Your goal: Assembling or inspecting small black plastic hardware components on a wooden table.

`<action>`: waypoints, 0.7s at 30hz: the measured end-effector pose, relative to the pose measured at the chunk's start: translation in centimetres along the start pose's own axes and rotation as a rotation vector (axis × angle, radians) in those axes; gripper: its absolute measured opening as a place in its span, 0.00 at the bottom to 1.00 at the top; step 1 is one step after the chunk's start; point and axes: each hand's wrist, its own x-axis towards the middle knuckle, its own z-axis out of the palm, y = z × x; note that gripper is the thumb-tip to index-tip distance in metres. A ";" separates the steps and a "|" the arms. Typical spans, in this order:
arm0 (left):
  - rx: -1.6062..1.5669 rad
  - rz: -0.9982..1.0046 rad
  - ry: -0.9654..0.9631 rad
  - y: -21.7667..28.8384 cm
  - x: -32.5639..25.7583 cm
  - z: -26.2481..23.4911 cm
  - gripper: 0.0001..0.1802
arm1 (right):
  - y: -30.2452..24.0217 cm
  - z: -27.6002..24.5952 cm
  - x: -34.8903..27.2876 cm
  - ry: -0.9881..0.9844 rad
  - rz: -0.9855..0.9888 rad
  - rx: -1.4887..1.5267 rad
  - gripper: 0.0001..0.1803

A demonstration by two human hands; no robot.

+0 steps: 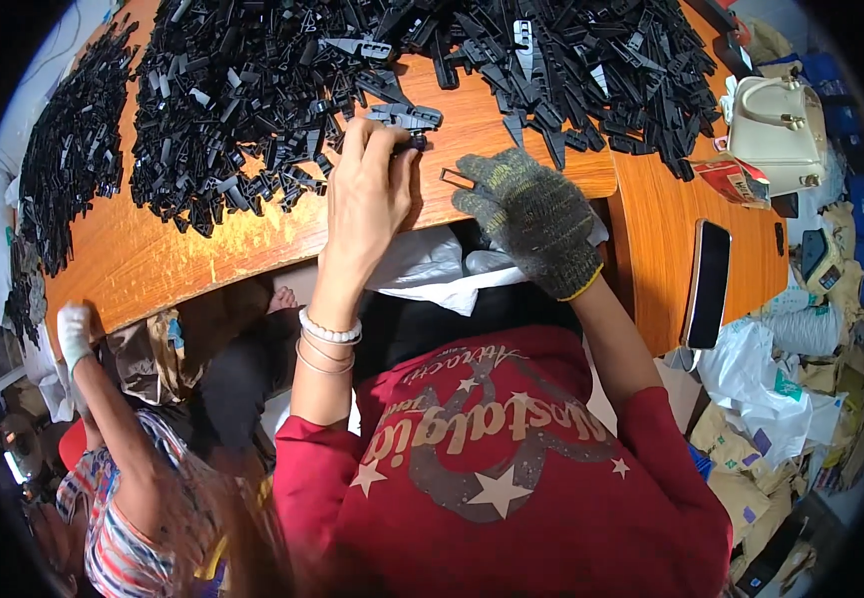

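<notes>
My bare left hand [370,184] pinches a black plastic clip part [407,119] against the orange wooden table [153,254], fingertips on its near end. My right hand [534,214] wears a dark knitted glove and rests on the table edge just right of it; its fingers curl around a small metal wire piece [455,179]. A big heap of black plastic parts [252,90] covers the table beyond both hands. A white cloth [432,269] lies on my lap under the wrists.
Another pile of black parts [68,149] lies at the table's left. A second person's gloved hand [75,334] grips the table edge at lower left. A cream handbag [781,125] and a phone [708,282] sit at the right; bags and paper clutter the floor [781,399].
</notes>
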 end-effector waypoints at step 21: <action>-0.293 -0.038 -0.246 0.9 -1.7 -0.4 0.06 | 0.3 -2.6 2.1 -0.081 -0.361 -0.220 0.13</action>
